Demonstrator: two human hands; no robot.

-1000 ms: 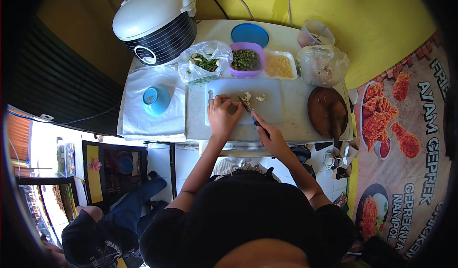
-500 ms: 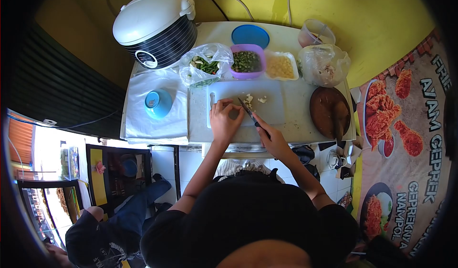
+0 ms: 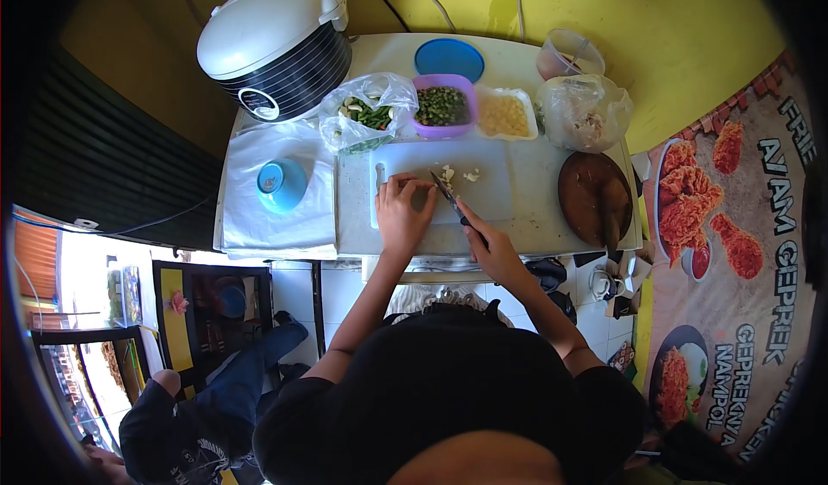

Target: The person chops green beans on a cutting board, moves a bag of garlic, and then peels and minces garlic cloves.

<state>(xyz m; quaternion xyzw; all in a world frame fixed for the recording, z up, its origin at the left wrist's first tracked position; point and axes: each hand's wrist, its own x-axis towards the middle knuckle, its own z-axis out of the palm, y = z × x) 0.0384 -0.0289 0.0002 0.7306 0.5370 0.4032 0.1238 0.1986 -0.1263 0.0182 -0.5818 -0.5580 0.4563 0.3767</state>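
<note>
My right hand [image 3: 493,250] is wrapped round the handle of a knife [image 3: 448,197], its dark blade pointing up and left over the white cutting board [image 3: 492,170]. On the board's left part rests my left hand [image 3: 404,211], fingers bent together near the knife's blade; anything between its fingertips is too small to make out. Small pale chopped pieces [image 3: 471,176] lie on the board just beyond the blade. Behind the board are a plastic bag of green vegetables [image 3: 371,116], a purple tub of chopped greens [image 3: 443,107] and a white tray of pale yellow cubes [image 3: 504,116].
A rice cooker [image 3: 276,45] stands back left, with an upturned blue bowl [image 3: 281,185] in front. A blue lid [image 3: 449,59] lies behind. At right are a stone mortar [image 3: 594,200], a plastic bag [image 3: 586,114] and a clear tub [image 3: 569,54]. Another person [image 3: 198,416] is at lower left.
The view has shifted slightly, so the table sits a little higher and further left. The knife handle is slightly lower relative to the board; both hands keep nearly the same pose.
</note>
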